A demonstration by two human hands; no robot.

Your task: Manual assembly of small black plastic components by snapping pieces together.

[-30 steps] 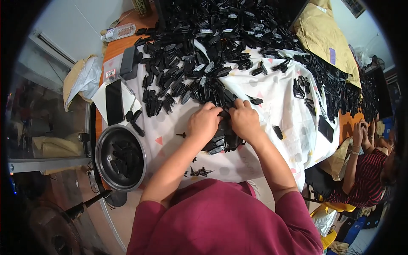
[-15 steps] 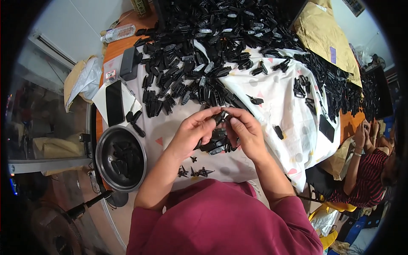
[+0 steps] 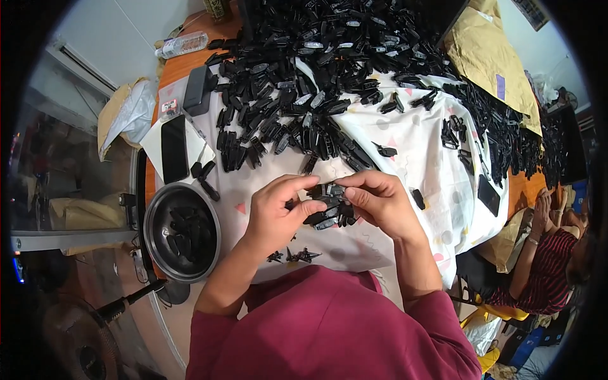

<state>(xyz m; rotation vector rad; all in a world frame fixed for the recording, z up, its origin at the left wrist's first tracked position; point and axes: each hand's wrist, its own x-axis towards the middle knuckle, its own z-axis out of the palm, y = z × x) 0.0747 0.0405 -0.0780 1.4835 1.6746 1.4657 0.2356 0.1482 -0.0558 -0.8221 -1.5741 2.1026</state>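
Tablecloth (image 3: 231, 190); half-curled hands (image 3: 275, 206) (image 3: 387, 204) over black parts (image 3: 328, 221)

So you've got two hands (image 3: 277, 212) over the table (image 3: 519, 190), one clear bottle (image 3: 183, 44) at its far left corner, one grey box (image 3: 197, 90) and one black phone (image 3: 174, 151) along the left edge, one bowl (image 3: 159, 253) at the near left corner. Heaped black parts (image 3: 361, 38) toward your far edge? Way too many to count.

No writing can be read: the red-and-white label (image 3: 169, 106) at the far left of the table (image 3: 179, 71) bears marks (too small to make out).
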